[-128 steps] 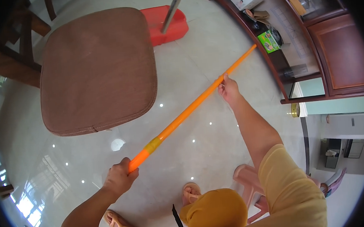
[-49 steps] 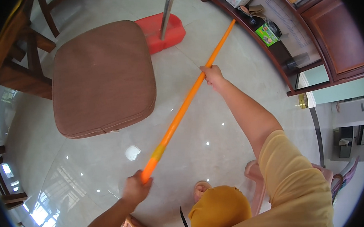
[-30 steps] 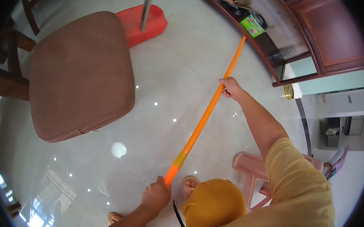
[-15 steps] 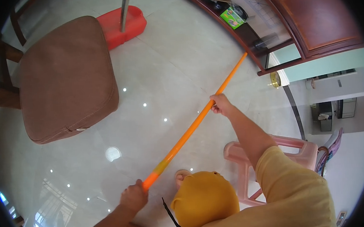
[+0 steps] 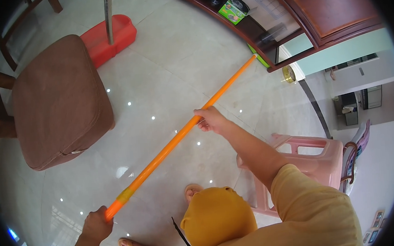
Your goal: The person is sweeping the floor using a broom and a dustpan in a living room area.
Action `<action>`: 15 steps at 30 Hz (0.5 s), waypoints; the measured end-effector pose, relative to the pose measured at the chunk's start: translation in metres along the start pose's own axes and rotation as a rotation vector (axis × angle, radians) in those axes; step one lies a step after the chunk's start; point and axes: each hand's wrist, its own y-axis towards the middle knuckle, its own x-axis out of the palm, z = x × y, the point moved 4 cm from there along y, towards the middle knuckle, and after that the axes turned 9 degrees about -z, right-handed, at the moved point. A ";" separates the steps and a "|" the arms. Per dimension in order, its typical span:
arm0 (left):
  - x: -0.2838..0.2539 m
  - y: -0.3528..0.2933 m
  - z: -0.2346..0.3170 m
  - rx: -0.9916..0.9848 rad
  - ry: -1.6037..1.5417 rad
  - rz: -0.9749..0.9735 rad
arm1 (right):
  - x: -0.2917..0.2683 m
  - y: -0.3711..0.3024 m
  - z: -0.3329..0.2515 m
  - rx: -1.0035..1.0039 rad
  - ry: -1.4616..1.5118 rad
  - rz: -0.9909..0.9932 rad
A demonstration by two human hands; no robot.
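A: Where's the orange pole (image 5: 179, 135)?
B: Slanting across the tiled floor (image 5: 165, 56) — its far tip lies near the dark wooden cabinet (image 5: 335, 3).
A: And the grips?
B: The left hand (image 5: 96, 225) is wrapped around the near end; the right hand (image 5: 211, 119) is closed on the middle, though its fingers are partly hidden.
A: Nearby?
B: 1 brown cushioned chair (image 5: 58, 103), 1 red base (image 5: 109, 37), and a pink plastic stool (image 5: 318, 155).
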 end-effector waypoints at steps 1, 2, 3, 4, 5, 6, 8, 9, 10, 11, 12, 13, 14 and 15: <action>-0.003 -0.004 -0.007 -0.006 0.001 -0.009 | 0.006 -0.001 0.001 -0.039 0.046 0.014; -0.007 -0.011 -0.016 -0.029 0.016 0.028 | 0.011 -0.001 0.001 -0.075 0.095 0.025; -0.011 -0.019 -0.027 -0.058 0.036 0.056 | 0.014 0.001 0.001 -0.073 0.099 0.024; -0.014 -0.028 -0.038 -0.062 0.034 0.062 | 0.016 0.002 0.000 -0.100 0.127 0.072; -0.017 -0.040 -0.052 -0.112 0.083 0.076 | 0.019 0.004 -0.001 -0.141 0.151 0.121; -0.021 -0.052 -0.066 -0.137 0.130 0.110 | 0.026 0.007 0.000 -0.124 0.160 0.107; -0.023 -0.073 -0.096 -0.196 0.151 0.105 | 0.042 0.007 0.006 -0.083 0.271 0.079; -0.026 -0.082 -0.109 -0.165 0.164 0.160 | 0.058 0.004 0.012 -0.077 0.323 -0.028; -0.026 -0.093 -0.124 -0.211 0.166 0.129 | 0.074 -0.004 0.020 -0.066 0.362 -0.098; -0.028 -0.103 -0.136 -0.211 0.231 0.095 | 0.087 -0.013 0.028 -0.043 0.351 -0.145; -0.025 -0.109 -0.146 -0.223 0.295 0.044 | 0.097 -0.021 0.034 -0.023 0.331 -0.183; -0.021 -0.114 -0.151 -0.215 0.299 0.067 | 0.100 -0.029 0.036 -0.026 0.341 -0.197; -0.022 -0.122 -0.154 -0.216 0.203 0.180 | 0.102 -0.037 0.039 -0.058 0.336 -0.253; -0.024 -0.130 -0.155 -0.221 0.102 0.289 | 0.103 -0.043 0.040 -0.085 0.328 -0.312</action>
